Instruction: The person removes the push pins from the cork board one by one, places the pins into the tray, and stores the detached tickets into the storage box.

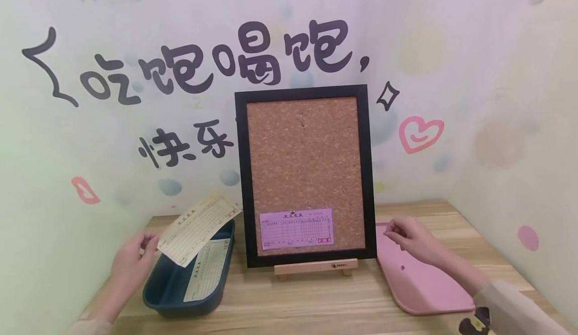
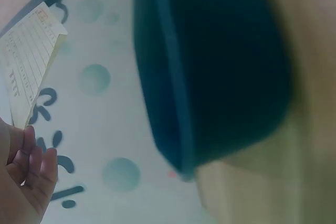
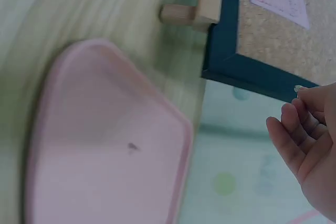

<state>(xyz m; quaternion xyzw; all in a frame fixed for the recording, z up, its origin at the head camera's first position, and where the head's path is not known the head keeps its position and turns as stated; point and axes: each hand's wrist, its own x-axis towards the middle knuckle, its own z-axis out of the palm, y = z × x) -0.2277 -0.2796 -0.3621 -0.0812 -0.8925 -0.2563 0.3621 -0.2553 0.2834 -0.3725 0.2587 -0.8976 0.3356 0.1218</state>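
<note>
Pinning stage, I reckon: left hand (image 1: 134, 256) pinches cream slip (image 1: 198, 228) over blue bin (image 1: 159, 300); corkboard (image 1: 307, 154) has purple slip (image 1: 293, 232) low down; right hand (image 1: 413, 238) pinches likely pushpin (image 3: 298, 88) by pink tray (image 1: 429, 295). Next calls for cream slip flat on corkboard.

Tiny pale thing (image 3: 298, 88) is pinched by the right hand (image 3: 316, 153), pink tray (image 3: 113, 135) parked near the back edge of the worktop (image 3: 110, 3).

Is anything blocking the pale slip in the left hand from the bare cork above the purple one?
Nothing visible blocks it; only the left side of the black frame lies between the pale slip in the left hand and the bare cork.
</note>
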